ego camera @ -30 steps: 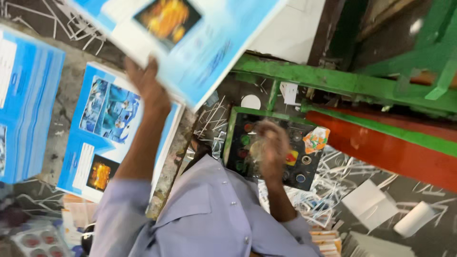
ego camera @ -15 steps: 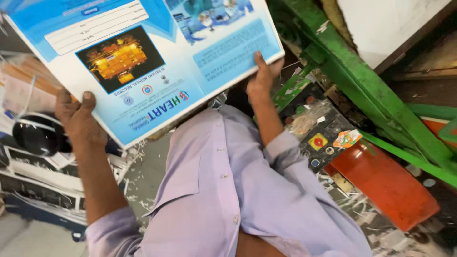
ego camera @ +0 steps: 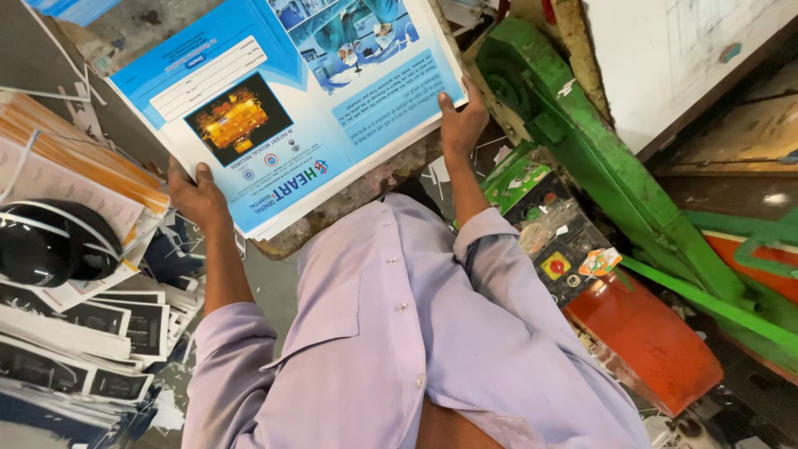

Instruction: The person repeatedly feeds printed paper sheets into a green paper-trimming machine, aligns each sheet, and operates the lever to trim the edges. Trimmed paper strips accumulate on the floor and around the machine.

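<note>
The person's two hands were spread well apart, each clamped on an opposite edge of a stack of large printed sheets [ego camera: 291, 108], blue and white with photo panels and a dark picture of a glowing yellow object. The left hand [ego camera: 198, 198] gripped the lower left edge of the stack, its thumb lying over the top sheet and the fingers hidden beneath. The right hand [ego camera: 462, 125] held the right-hand edge, thumb pressed on the printed face near a light-blue text panel. The stack was held up in front of the person's chest, tilted, its layered edges showing along the bottom side, above a worn, stained table [ego camera: 357, 195] whose rough rim showed just below the sheets. Both forearms came out of the rolled sleeves of a pale lilac buttoned shirt [ego camera: 399, 333]. To the left lay piles of other printed paper: a pile with orange edges [ego camera: 75, 158], and below it stacks of black-and-white printed sheets [ego camera: 83, 341], with a glossy black rounded object [ego camera: 50, 245] resting on top of the paper. To the right stood a green metal machine frame [ego camera: 598, 158], with a dark control panel [ego camera: 557, 241] bearing coloured buttons just beside the right elbow and an orange-red curved cover [ego camera: 648, 341] below it. Paper trimmings littered the floor [ego camera: 179, 249] between the piles and the person.
</note>
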